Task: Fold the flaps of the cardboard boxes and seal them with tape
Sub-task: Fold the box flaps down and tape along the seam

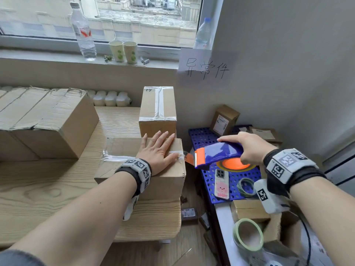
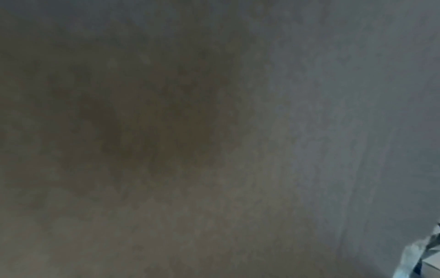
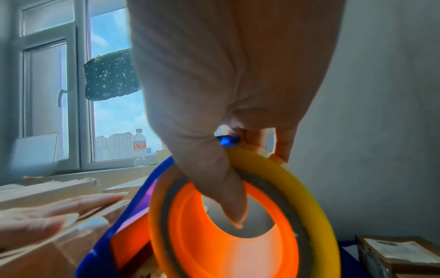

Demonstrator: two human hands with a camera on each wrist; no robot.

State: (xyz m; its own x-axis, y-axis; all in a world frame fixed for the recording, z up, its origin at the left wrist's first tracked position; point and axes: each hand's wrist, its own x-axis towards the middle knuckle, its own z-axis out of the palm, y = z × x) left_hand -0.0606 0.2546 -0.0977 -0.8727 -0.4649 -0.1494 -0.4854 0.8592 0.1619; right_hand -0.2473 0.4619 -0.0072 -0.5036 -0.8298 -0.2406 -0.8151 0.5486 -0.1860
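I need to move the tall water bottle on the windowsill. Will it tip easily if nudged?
Probably. The water bottle is tall and narrow, standing upright on the windowsill, so it looks top-heavy. It appears clear plastic and I cannot tell its fill, so likely light and crushable.

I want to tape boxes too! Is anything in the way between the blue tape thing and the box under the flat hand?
Nothing visible blocks it. The tape dispenser in the right hand sits just off the right edge of the box. The left hand lies flat on top, its thumb beside the tape strip.
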